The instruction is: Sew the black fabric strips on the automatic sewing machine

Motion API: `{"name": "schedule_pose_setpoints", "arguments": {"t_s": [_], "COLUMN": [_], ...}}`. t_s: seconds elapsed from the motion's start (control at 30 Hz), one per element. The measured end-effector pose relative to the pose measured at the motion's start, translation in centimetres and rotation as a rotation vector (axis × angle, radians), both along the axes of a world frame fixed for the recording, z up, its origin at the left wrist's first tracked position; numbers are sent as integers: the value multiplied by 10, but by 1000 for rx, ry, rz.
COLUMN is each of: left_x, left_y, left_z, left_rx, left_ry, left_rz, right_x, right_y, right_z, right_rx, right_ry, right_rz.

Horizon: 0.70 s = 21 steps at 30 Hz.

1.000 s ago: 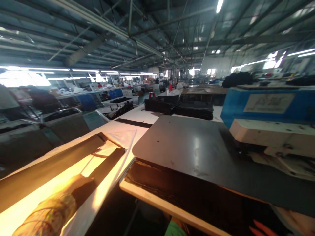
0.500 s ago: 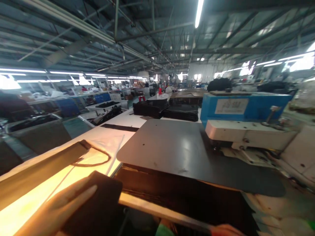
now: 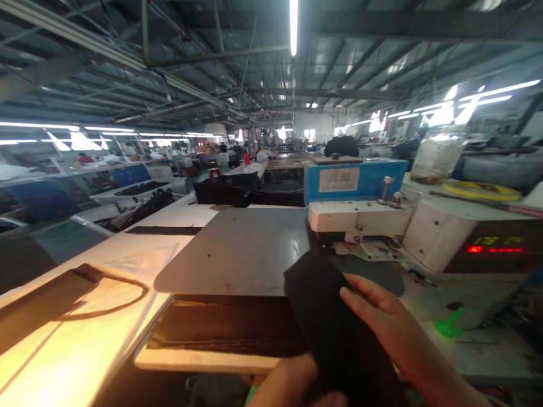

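A long black fabric piece (image 3: 335,322) slants from the grey metal plate (image 3: 241,249) down to the bottom edge. My right hand (image 3: 388,322) grips its right edge, thumb on top. At the bottom my left hand (image 3: 292,384), blurred and partly cut off, is closed at the piece's left edge. The far end of the piece lies over the plate's right part, near the head of the white and blue machine (image 3: 360,217). Below the plate, a stack of dark pieces (image 3: 229,325) rests on a shelf.
Black stacks (image 3: 227,189) stand behind the plate. At left, a brown strip with a cord loop (image 3: 46,299) lies on the lit white table (image 3: 106,254). On the right are a control box with red digits (image 3: 496,246), a green object (image 3: 449,323) and a jar (image 3: 439,155).
The view has turned right. The black piece, earlier in my left hand at lower left, is now between both hands in front of the machine. My right hand has come up into view.
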State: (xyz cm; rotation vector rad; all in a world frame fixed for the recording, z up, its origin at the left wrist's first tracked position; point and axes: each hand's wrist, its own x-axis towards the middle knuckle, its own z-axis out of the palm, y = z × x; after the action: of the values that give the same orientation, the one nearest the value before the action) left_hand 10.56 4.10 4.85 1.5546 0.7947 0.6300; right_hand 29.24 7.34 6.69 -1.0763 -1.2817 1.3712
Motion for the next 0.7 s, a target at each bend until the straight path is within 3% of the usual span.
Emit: {"name": "schedule_pose_setpoints", "arguments": {"t_s": [0.07,0.2,0.37,0.47,0.57,0.7], "left_x": [0,-9,1,16,31,48], "left_y": [22,78,125,136,145,156], "left_z": [5,22,39,36,27,12], "left_rx": [-70,-198,-278,-204,-74,101], "left_ry": [-71,-216,-254,-138,-39,26], "left_rz": [36,250,293,234,255,262], "right_x": [12,25,34,39,39,30], "right_y": [6,12,15,19,30,59], "right_z": [3,3,-5,-10,-12,-12], "right_rx": [59,63,64,85,94,208], "right_ry": [-105,-119,-240,-343,-377,-517], "right_rz": [-20,17,97,97,90,-48]}}
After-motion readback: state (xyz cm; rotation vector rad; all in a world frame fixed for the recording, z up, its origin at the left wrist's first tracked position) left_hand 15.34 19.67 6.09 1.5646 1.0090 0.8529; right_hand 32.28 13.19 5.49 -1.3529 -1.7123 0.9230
